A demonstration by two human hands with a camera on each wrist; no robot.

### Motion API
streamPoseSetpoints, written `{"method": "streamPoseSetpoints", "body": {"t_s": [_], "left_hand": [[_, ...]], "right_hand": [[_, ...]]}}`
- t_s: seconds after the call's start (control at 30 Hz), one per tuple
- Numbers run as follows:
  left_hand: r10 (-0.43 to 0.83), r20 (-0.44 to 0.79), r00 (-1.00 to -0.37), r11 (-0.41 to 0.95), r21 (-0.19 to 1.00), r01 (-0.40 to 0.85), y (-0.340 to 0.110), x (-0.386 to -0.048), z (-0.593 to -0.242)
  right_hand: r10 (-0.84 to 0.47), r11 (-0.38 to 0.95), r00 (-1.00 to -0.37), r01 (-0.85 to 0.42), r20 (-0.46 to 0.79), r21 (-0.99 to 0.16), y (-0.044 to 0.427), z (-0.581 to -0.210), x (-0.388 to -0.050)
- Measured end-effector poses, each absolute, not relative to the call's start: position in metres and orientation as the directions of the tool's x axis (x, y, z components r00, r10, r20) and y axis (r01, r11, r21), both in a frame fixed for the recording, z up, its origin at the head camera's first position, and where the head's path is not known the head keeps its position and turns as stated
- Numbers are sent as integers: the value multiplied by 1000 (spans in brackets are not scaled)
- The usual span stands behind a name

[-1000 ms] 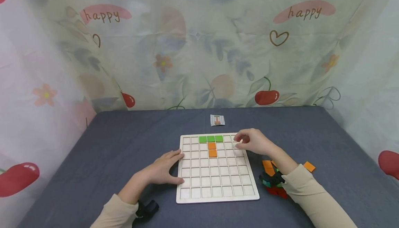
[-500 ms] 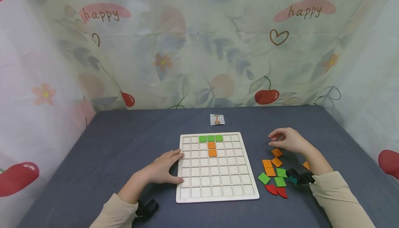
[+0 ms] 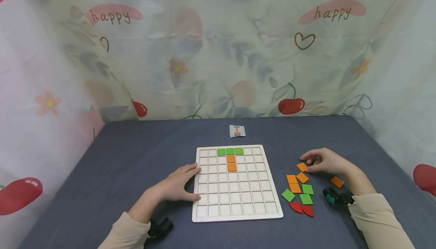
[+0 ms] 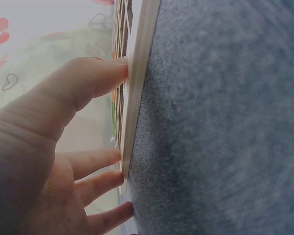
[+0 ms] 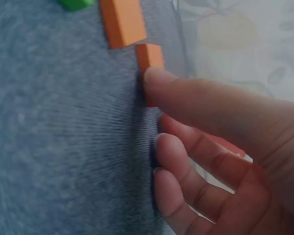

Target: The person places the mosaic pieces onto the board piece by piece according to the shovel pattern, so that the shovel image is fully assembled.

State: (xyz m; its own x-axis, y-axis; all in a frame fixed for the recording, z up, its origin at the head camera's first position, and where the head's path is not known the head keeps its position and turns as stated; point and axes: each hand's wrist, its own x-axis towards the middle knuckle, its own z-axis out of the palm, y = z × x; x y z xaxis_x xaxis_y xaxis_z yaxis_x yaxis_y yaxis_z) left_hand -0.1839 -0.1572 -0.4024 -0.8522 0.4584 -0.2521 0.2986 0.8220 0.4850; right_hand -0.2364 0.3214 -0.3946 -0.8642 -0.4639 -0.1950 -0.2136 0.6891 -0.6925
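Note:
A white grid board [image 3: 252, 192] lies on the table. Along its top row sit several green squares [image 3: 230, 151], with orange squares [image 3: 231, 163] in a column below the middle one. My left hand [image 3: 177, 182] rests at the board's left edge, thumb and fingers spread and touching the rim; the left wrist view shows the thumb [image 4: 100, 78] against that edge. My right hand [image 3: 328, 162] is at the loose pieces. Its thumb and forefinger are at an orange square tile [image 3: 301, 167], and in the right wrist view the thumb covers part of this tile [image 5: 150, 56].
Right of the board lie loose orange tiles [image 3: 293, 184], green tiles [image 3: 305, 199] and red quarter-round pieces [image 3: 307, 210]. One orange tile [image 3: 337, 182] lies apart, by the right wrist. A small printed card [image 3: 237, 131] is behind the board. Patterned curtains [image 3: 218, 52] enclose the table.
My right hand has gone from the board's top right corner rightward, then down to the orange tile, its fingers now at it. The left hand has stayed at the board's edge.

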Motion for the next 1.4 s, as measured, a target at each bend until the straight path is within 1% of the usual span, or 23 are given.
{"method": "streamPoseSetpoints", "body": {"t_s": [0.2,0.37,0.87,1.03,1.4], "left_hand": [[458,-248,-854,821,486,300,-157,-183,-402],[459,-245,-854,820,487,301,-157,-183,-402],[454,-253,-854,821,491,291,-157,-182,-400],[454,-253,-854,821,490,292,-157,-182,-400],[439,-259,-860,827,490,275,-155,-182,-401]], "right_hand": [[-453,694,-868,-202,-202,-691,321,-399,-234],[-434,715,-880,-207,-192,-667,322,-400,-233],[-415,736,-905,-277,-89,-618,324,-407,-230],[-404,750,-913,-290,-64,-594,321,-404,-229],[-366,752,-930,-300,6,-587,305,-394,-229]]}}
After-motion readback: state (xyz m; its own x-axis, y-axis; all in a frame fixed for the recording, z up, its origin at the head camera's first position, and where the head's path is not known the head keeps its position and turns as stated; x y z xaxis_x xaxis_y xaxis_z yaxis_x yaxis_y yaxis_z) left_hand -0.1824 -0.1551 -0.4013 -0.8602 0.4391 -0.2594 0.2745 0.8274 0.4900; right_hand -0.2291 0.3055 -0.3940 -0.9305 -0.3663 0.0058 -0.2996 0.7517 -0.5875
